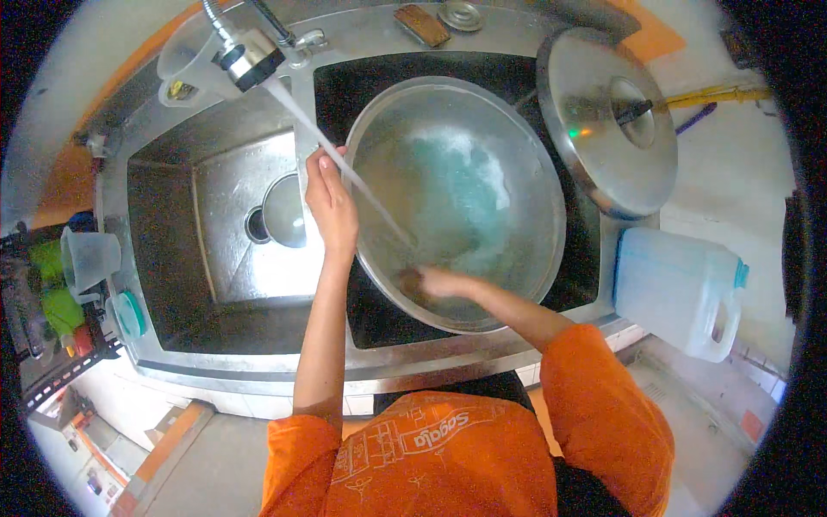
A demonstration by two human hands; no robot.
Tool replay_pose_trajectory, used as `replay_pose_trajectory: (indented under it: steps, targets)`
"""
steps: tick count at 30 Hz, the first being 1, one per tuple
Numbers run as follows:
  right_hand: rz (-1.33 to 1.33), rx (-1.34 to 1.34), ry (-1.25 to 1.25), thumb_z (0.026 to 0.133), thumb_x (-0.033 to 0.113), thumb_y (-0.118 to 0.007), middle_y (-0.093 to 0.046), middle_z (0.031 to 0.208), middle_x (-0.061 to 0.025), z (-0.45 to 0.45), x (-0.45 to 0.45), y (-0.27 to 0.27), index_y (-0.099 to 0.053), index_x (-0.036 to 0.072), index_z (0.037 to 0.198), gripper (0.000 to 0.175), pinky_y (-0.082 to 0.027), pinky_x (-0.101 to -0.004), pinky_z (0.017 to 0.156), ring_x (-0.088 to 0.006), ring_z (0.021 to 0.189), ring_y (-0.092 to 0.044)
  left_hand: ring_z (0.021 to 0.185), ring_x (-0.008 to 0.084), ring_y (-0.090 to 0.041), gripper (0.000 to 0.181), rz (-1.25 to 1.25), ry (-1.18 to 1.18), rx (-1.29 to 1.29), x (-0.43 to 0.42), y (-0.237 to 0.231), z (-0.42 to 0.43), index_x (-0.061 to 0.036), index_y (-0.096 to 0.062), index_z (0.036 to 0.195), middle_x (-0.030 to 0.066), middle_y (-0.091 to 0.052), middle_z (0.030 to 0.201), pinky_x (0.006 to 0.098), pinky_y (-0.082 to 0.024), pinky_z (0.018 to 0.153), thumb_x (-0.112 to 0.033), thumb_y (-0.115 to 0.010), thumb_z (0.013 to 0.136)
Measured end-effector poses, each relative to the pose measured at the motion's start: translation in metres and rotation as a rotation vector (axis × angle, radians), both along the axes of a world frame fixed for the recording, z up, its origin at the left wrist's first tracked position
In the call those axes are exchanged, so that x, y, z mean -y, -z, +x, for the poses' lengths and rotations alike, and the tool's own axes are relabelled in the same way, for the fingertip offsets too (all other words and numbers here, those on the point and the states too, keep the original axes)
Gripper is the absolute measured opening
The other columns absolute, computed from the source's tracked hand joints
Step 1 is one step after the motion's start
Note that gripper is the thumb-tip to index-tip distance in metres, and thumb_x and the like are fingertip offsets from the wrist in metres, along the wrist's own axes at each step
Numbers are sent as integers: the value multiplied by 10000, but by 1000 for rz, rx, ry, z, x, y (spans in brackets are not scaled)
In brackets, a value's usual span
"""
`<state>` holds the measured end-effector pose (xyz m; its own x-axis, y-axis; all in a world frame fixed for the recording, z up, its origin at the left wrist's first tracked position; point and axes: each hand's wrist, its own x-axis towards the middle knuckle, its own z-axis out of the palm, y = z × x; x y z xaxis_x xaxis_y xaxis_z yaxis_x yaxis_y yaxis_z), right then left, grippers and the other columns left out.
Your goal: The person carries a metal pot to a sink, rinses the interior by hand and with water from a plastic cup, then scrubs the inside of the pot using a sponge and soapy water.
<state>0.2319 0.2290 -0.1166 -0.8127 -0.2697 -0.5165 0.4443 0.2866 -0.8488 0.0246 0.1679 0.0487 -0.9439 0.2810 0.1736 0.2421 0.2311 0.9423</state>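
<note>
A large round metal basin (541, 194) sits in the right sink bowl, with cloudy, bluish water (462, 194) inside. My left hand (333, 207) is on its left rim, fingers over the edge. My right hand (449, 283) reaches into the lower left of the basin. It is blurred and holds a brown scrubbing pad (412, 282), whose exact kind is hard to make out. From the faucet's spray head (251, 61) at the upper left, a water stream (316, 132) passes over my left fingers and falls into the basin.
A wide metal lid (581, 110) leans at the right, above a translucent plastic jug (675, 291). The left sink bowl (239, 271) holds a round metal piece (287, 210) beside its drain. Plastic pitchers (187, 55) stand left. A brown block (422, 26) lies on the back ledge.
</note>
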Motion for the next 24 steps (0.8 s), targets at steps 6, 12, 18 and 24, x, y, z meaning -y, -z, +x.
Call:
replay_pose_trajectory:
  steps: [6,12,18,24]
  targets:
    - [-968,505,1111,851,349,-532,-614,868,-74,-107,-27,-109,-555,65,980,312,-497,-323,613,-185,720,-598,878,306,-578,318,6,-24,-13,8,3,-3,1,-523,1020,175,-616,922,361,-424,775,-239,-322,965]
    - [-380,186,784,857,412,-538,-614,713,-35,-106,-21,-148,-574,79,856,335,-457,-308,479,-166,533,-566,857,311,-588,307,30,-25,4,9,14,-7,2,-528,1010,196,-609,899,367,-432,760,-237,-340,961]
    - [550,-304,213,875,290,-517,-611,826,-133,55,-3,-124,-616,45,877,264,-456,-368,660,-276,729,-577,810,330,-595,313,65,-24,-79,9,13,-6,-7,-539,993,197,-612,876,376,-440,720,-256,-352,955]
    - [963,-103,-388,774,92,-519,-513,1077,-210,135,-175,-99,-515,45,1046,276,-405,-407,905,-382,1008,-495,762,310,-593,320,11,-29,-42,12,14,-6,-19,-547,972,164,-621,825,366,-438,687,-272,-351,957]
